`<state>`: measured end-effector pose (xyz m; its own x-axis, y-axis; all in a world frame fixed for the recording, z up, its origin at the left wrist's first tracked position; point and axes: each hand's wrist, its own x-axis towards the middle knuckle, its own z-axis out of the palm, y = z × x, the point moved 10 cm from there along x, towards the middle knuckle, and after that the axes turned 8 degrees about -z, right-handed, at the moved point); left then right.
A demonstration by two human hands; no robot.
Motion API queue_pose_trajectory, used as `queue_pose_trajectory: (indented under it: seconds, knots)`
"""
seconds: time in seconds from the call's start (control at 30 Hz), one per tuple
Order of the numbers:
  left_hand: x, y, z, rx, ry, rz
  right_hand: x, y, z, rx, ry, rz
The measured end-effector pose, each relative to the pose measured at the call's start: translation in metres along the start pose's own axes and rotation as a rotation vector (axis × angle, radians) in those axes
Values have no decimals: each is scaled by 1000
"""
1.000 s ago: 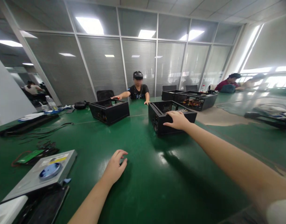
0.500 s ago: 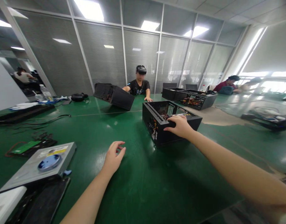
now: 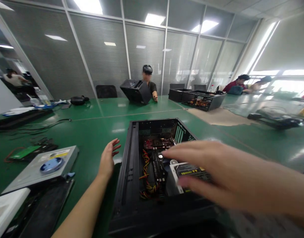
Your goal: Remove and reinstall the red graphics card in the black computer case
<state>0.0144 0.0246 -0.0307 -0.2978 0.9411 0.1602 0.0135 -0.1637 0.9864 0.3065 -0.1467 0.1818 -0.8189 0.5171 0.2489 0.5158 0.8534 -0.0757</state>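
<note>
An open black computer case point(image 3: 128, 175) lies on the green table point(image 3: 97, 129) right in front of me, with a circuit board and red and yellow wires point(image 3: 145, 168) inside. My left hand point(image 3: 108, 160) is open with fingers spread, just beside the case's left wall. My right hand point(image 3: 216, 175) hovers over the case's near right part, fingers stretched out flat, blurred, holding nothing. It hides part of a silver drive inside the case.
A grey optical drive point(image 3: 42, 167) lies at the left, with a green circuit board point(image 3: 24, 152) and cables behind it. Across the table a person tilts another black case point(image 3: 136, 91). More open cases point(image 3: 198, 99) stand at the back right.
The black case has slid from the table's middle to right in front of me. My right hand let go of its rim and now hovers over it. The person opposite tipped their case further.
</note>
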Motion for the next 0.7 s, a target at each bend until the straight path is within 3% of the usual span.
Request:
queue_pose_trajectory:
  seconds: [0.03,0.1,0.2,0.3,0.37,0.43,0.7]
  knots:
    - [-2,0,3,11,-7,-8,14,21,-1,-29,-8,36]
    - [-6,3,9,44,-25,-20,46,68,19,-106,-103,78]
    - [-12,10,19,139,-51,-22,88,132,88,-209,-406,85]
    - [-15,14,23,241,-50,-30,104,174,156,-265,-707,105]
    - [-14,13,23,281,-57,-37,107,188,184,-270,-788,137]
    - [-13,10,25,303,-85,-36,110,193,198,-265,-771,148]
    - [-12,3,37,354,-176,34,116,191,210,-363,-704,108]
